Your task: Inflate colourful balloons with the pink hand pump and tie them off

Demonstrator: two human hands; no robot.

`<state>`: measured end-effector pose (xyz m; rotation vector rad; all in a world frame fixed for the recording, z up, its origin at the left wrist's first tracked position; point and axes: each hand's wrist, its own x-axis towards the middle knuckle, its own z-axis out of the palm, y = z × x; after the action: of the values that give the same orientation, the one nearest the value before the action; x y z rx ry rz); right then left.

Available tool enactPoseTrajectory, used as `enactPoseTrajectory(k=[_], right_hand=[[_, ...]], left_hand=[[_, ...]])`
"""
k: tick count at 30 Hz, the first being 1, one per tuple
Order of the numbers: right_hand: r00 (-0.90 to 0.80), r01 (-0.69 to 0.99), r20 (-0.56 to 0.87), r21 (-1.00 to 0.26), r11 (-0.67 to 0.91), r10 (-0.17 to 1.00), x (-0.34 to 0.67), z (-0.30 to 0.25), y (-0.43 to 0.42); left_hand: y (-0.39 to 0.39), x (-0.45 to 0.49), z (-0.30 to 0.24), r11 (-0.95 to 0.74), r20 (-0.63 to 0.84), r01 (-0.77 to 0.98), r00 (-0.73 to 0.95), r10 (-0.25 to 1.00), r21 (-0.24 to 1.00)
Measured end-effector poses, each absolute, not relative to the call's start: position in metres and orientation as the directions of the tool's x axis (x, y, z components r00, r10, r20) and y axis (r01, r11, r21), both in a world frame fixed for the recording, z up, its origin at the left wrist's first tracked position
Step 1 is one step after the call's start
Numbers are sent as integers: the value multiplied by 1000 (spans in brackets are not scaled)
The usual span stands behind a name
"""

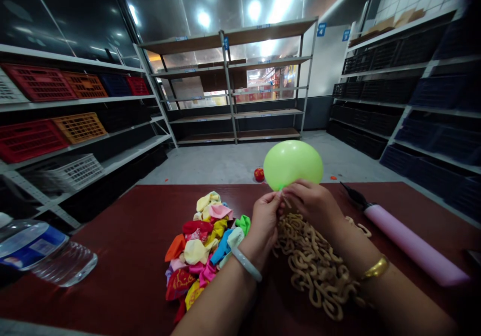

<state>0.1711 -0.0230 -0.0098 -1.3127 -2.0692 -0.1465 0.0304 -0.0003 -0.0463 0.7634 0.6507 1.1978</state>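
An inflated light-green balloon (293, 163) stands up from my hands above the far part of the table. Its neck is pinched between the thumb and fingers of my left hand (265, 218). My right hand (311, 200) is closed at the same neck, fingertips together; a short tan strand shows there, but what it holds is partly hidden. Beneath my right hand lies a heap of tan rubber bands (315, 271). Left of my left wrist is a pile of uninflated balloons (199, 250) in many colours.
A pink balloon hand pump (413, 243) with a black nozzle lies at right on the dark red table (124, 256). A large water bottle (48, 250) lies at left. A red ball-like object (259, 174) rests beyond the table. Shelves with crates (43, 82) line the room.
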Motion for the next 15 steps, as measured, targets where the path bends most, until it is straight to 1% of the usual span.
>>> enactPoseTrajectory(k=[2, 4, 7, 10, 12, 13, 15], right_hand=[[-246, 836, 557, -292, 465, 793, 171, -2, -16], [-266, 850, 509, -276, 449, 818, 169, 7, -10], [-353, 872, 437, -167, 460, 827, 160, 16, -8], [-433, 886, 382, 14, 463, 816, 151, 17, -13], [-442, 894, 374, 104, 436, 816, 146, 16, -17], [-437, 898, 376, 126, 422, 817, 144, 16, -18], [-426, 904, 382, 132, 407, 821, 141, 17, -19]], left_hand=[[1, 27, -44, 199, -58, -576, 253, 966, 793], [1, 24, -40, 239, -87, -599, 272, 958, 764], [2, 18, -36, 281, -141, -621, 266, 954, 732], [4, 14, -33, 277, -167, -628, 230, 959, 727], [6, 12, -34, 273, -160, -630, 231, 960, 727], [8, 12, -35, 268, -151, -631, 234, 961, 728], [12, 11, -37, 251, -122, -641, 239, 963, 725]])
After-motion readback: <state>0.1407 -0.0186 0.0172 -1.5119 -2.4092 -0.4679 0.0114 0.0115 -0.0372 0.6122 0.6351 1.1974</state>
